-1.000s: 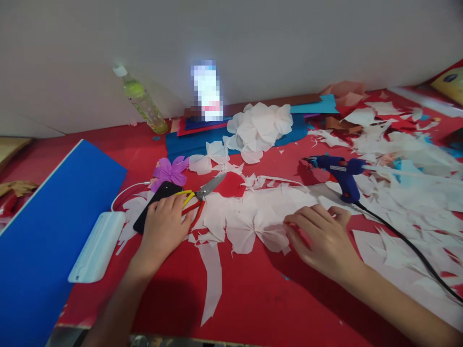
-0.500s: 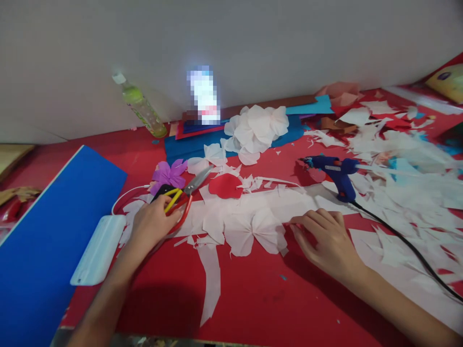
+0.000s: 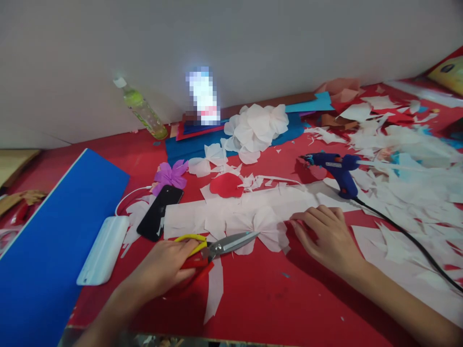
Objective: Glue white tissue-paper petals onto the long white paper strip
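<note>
the steel-bladed scissors with yellow and red loop handles (image 3: 213,246) lie low over the red counter (image 3: 275,299), at about seven o'clock from the white pleated tissue-paper flower (image 3: 258,226), blades closed and pointing toward it. the left hand (image 3: 162,267) has its grip wrapped through the loops, holding the scissors. they look rigid and fairly light, best held by the handles with the point kept away from the other hand. the flower is soft, thin and would probably tear or crush easily, so it wants a light press near its gathered middle. the right hand (image 3: 331,238) rests at three o'clock from the flower, fingers loosely spread and flat on the paper's edge, holding nothing. a black phone (image 3: 159,219) lies at eleven o'clock from the left hand, a white power bank (image 3: 103,250) at nine o'clock. a blue hot glue gun (image 3: 338,171) stands at twelve o'clock from the right hand, a red paper heart (image 3: 226,185) at eleven o'clock from the flower.
</note>
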`<state>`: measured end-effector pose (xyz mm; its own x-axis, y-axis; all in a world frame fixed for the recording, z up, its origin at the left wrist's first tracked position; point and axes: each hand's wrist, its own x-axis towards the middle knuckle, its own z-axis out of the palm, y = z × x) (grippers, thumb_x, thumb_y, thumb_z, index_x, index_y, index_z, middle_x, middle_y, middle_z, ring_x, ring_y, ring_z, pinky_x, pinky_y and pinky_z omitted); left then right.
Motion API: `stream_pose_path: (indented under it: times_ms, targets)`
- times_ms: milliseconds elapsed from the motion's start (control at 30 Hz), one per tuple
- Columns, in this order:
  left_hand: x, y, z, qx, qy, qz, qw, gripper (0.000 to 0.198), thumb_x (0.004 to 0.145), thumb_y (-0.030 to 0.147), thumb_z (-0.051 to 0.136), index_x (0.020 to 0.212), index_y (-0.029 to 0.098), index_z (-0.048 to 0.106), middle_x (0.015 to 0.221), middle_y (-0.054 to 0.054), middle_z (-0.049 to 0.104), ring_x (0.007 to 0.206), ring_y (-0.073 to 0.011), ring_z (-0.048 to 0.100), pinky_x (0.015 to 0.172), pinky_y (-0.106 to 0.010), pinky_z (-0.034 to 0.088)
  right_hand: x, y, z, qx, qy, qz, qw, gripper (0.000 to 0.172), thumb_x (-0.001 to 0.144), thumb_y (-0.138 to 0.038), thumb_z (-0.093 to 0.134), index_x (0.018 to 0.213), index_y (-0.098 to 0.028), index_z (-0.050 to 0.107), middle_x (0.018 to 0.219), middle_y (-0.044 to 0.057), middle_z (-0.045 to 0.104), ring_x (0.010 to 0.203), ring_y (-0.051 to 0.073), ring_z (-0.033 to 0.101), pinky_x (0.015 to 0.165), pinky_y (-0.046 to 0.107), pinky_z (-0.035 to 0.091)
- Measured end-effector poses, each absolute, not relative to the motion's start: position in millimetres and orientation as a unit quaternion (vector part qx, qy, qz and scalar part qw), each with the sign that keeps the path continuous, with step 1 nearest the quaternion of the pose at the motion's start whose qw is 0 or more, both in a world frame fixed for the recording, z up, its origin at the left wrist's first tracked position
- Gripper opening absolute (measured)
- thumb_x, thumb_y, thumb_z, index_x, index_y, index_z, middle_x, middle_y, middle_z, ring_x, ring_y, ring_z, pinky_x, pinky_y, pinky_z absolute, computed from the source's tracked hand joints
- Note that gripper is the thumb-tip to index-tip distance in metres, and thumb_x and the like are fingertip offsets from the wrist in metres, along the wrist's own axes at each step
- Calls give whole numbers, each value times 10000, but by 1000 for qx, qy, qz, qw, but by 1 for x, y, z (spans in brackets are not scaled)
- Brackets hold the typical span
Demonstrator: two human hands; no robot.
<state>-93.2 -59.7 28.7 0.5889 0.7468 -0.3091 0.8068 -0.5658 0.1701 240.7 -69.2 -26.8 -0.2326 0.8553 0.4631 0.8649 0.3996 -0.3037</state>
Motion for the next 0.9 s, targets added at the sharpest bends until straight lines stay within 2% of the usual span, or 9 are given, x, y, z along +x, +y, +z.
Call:
stream_pose_path:
  times_ms: [300,567,900]
  targets:
    - [-92,-55,17,871,449,-127,154,234,773,230,506,997,208,573,1023,-47,679,863,-204,654,713,-280,487,241,-69,-32,-534,-798,-25,277,182,871,-194,460,750,-169,594,631,28,594,630,158,468,650,314,276]
    - [-91,-56,15,878,443,-119,137,200,807,264,479,966,208,587,921,-37,697,785,-206,662,648,-275,478,242,-70,-34,-532,-801,-27,272,164,848,-178,464,741,-177,588,629,21,587,627,156,467,660,317,273]
    - [-97,-59,9,887,432,-120,109,246,813,264,477,1031,193,568,911,-51,695,801,-214,661,651,-290,476,241,-71,-33,-547,-783,26,294,169,856,-175,460,736,-180,578,637,17,593,621,151,470,664,313,285]
